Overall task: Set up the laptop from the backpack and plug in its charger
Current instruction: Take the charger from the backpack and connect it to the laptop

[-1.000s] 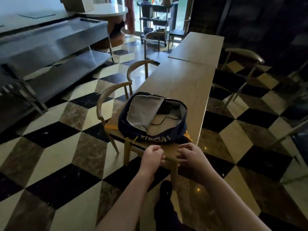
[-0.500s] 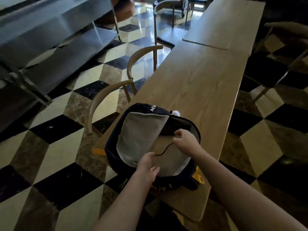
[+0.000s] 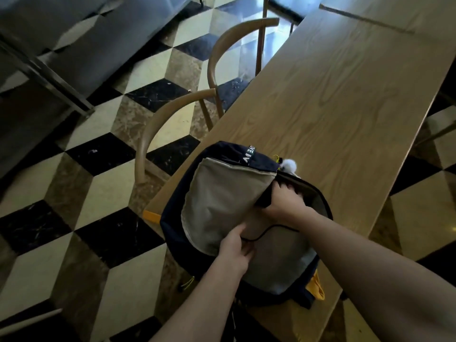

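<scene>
A dark blue backpack (image 3: 223,154) lies unzipped at the near end of the wooden table (image 3: 345,95), its grey-lined flap (image 3: 222,201) folded back to the left. My right hand (image 3: 283,201) reaches into the main compartment and closes on a black object there, which looks like the charger (image 3: 265,201). A thin black cable (image 3: 269,230) runs across the grey lining from under that hand. My left hand (image 3: 235,250) pinches the lower edge of the flap where the cable ends. No laptop shows; the compartment's depth is hidden by my hands.
Two curved-back wooden chairs (image 3: 158,124) stand tucked at the table's left side. A steel shelf unit (image 3: 61,45) fills the upper left. A white furry charm (image 3: 289,165) hangs at the bag's top. Checkered marble floor (image 3: 98,206) lies all around.
I have come closer and look down more steeply. Both hands moved from the table's near edge into the bag: the right went deeper onto the black object, the left onto the flap.
</scene>
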